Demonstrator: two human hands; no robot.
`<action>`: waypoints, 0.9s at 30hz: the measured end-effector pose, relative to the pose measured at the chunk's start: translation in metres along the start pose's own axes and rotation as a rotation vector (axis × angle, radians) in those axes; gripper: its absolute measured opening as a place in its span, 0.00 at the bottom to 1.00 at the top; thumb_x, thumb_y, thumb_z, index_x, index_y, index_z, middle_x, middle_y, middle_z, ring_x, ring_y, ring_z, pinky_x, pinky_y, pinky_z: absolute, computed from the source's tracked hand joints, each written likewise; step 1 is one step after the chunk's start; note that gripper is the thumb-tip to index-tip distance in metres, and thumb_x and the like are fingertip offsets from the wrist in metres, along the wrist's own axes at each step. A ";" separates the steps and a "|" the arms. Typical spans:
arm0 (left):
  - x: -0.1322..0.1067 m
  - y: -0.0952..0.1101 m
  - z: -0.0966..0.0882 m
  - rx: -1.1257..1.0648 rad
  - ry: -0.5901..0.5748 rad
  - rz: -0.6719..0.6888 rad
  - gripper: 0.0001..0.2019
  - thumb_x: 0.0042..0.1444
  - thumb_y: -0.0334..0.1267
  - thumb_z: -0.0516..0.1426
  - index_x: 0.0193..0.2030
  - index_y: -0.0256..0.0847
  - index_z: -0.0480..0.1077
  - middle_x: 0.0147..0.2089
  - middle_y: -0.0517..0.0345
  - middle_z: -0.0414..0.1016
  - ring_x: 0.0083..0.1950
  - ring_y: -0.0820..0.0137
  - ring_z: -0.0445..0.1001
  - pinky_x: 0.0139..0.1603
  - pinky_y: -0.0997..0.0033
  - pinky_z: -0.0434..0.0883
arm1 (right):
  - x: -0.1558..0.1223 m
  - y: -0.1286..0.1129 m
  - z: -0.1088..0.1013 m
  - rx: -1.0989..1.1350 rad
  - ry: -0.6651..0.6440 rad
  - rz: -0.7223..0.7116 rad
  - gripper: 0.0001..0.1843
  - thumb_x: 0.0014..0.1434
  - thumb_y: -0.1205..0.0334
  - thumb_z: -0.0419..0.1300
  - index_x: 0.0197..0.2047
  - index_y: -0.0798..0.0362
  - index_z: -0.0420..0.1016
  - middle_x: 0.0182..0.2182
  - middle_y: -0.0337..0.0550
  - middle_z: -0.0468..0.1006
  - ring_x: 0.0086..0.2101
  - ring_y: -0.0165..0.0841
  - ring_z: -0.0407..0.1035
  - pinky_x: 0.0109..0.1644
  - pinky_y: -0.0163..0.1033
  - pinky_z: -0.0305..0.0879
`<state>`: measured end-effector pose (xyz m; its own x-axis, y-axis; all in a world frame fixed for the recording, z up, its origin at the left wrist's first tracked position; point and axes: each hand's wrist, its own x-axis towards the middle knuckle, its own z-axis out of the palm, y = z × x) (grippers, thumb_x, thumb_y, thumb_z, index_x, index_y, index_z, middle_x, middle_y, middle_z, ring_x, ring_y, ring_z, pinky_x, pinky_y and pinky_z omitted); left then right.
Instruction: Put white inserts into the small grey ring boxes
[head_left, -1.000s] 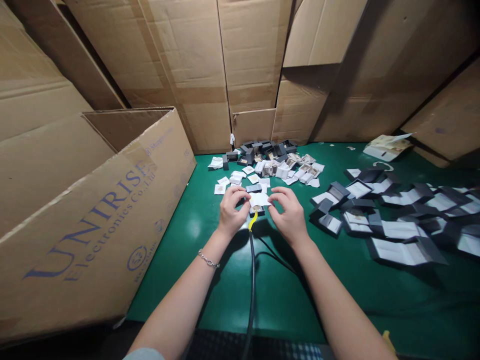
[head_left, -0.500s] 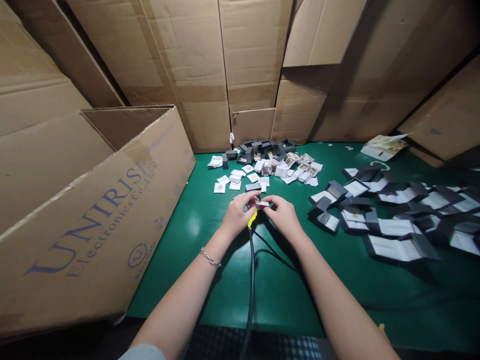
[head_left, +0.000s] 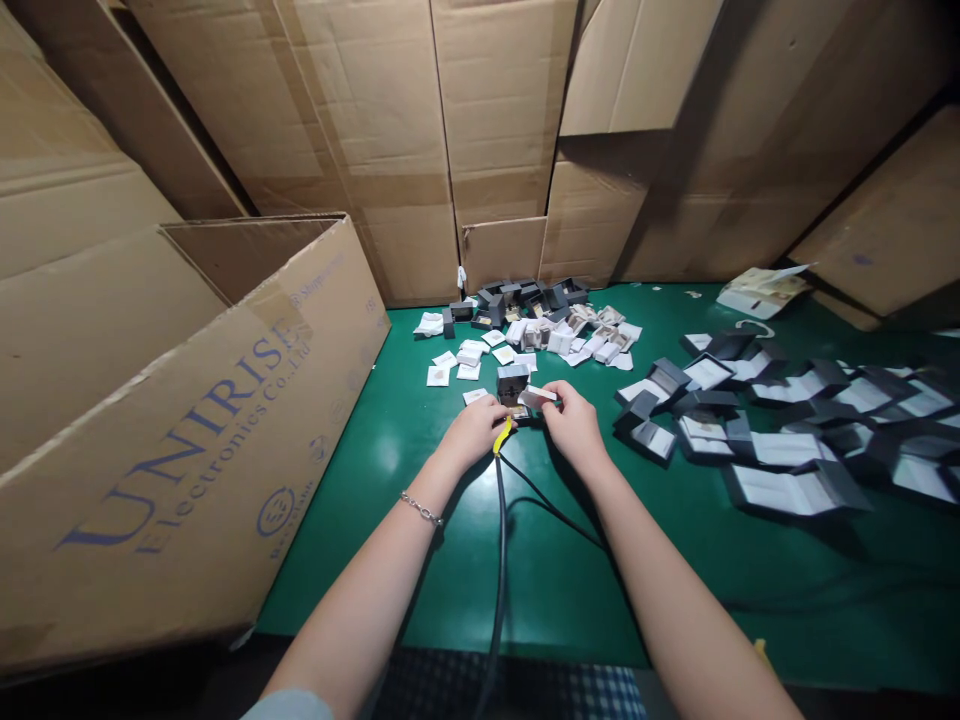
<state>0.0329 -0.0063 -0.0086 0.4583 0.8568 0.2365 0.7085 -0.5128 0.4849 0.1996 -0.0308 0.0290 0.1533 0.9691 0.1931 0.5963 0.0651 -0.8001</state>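
A small dark hinged box [head_left: 513, 384] stands on the green table with its lid raised. My left hand [head_left: 474, 436] grips its near left side, fingers closed at the base. Between the thumb and fingers of my right hand [head_left: 574, 428] is a white box insert [head_left: 538, 397], tilted beside the raised lid. A yellow-wrapped cable end [head_left: 503, 437] lies against my left fingertips, and its black cable [head_left: 501, 540] runs down toward me. Part of the box base is hidden by my left hand.
White inserts [head_left: 536, 337] and dark boxes [head_left: 517, 297] are piled at the back. Several open dark boxes with white linings [head_left: 787, 452] cover the right side. A large cardboard carton [head_left: 225, 420] stands on the left; cardboard [head_left: 502, 110] walls the rear.
The dark box's lid now stands up in view. My right hand has moved slightly right and tilted the white insert; my left hand has lowered toward the box base.
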 end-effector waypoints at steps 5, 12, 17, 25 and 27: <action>-0.001 0.003 0.001 0.044 -0.088 0.074 0.12 0.57 0.45 0.52 0.38 0.42 0.74 0.36 0.56 0.68 0.36 0.71 0.68 0.35 0.73 0.64 | -0.001 0.003 0.005 0.004 -0.012 -0.094 0.11 0.51 0.66 0.49 0.34 0.53 0.72 0.29 0.41 0.76 0.29 0.31 0.66 0.36 0.35 0.60; -0.003 0.010 -0.002 0.064 -0.117 0.070 0.13 0.58 0.45 0.51 0.40 0.43 0.74 0.36 0.56 0.68 0.37 0.71 0.68 0.35 0.74 0.65 | 0.000 0.009 0.006 -0.225 -0.052 -0.139 0.11 0.54 0.64 0.51 0.31 0.53 0.76 0.34 0.44 0.74 0.34 0.32 0.67 0.39 0.36 0.61; -0.003 0.011 -0.002 0.074 -0.123 0.106 0.14 0.58 0.45 0.51 0.40 0.43 0.74 0.36 0.56 0.68 0.36 0.70 0.68 0.35 0.73 0.65 | 0.001 0.012 0.006 -0.292 -0.070 -0.098 0.13 0.55 0.63 0.51 0.31 0.52 0.77 0.31 0.42 0.73 0.31 0.31 0.66 0.35 0.35 0.59; -0.004 0.015 -0.004 0.072 -0.128 0.116 0.13 0.58 0.45 0.51 0.39 0.45 0.74 0.36 0.57 0.67 0.35 0.72 0.67 0.34 0.75 0.64 | 0.003 0.016 0.009 -0.295 -0.120 -0.029 0.12 0.54 0.60 0.53 0.31 0.51 0.78 0.28 0.42 0.75 0.29 0.31 0.67 0.31 0.34 0.56; -0.004 0.016 -0.004 0.064 -0.127 0.113 0.13 0.57 0.45 0.51 0.39 0.44 0.74 0.35 0.57 0.67 0.36 0.72 0.67 0.34 0.75 0.63 | 0.001 0.013 0.008 -0.341 -0.133 -0.012 0.12 0.54 0.59 0.53 0.31 0.50 0.78 0.29 0.43 0.75 0.28 0.31 0.66 0.29 0.34 0.54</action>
<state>0.0404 -0.0175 0.0015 0.5982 0.7816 0.1766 0.6795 -0.6116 0.4053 0.2017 -0.0272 0.0143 0.0541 0.9926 0.1083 0.8292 0.0158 -0.5587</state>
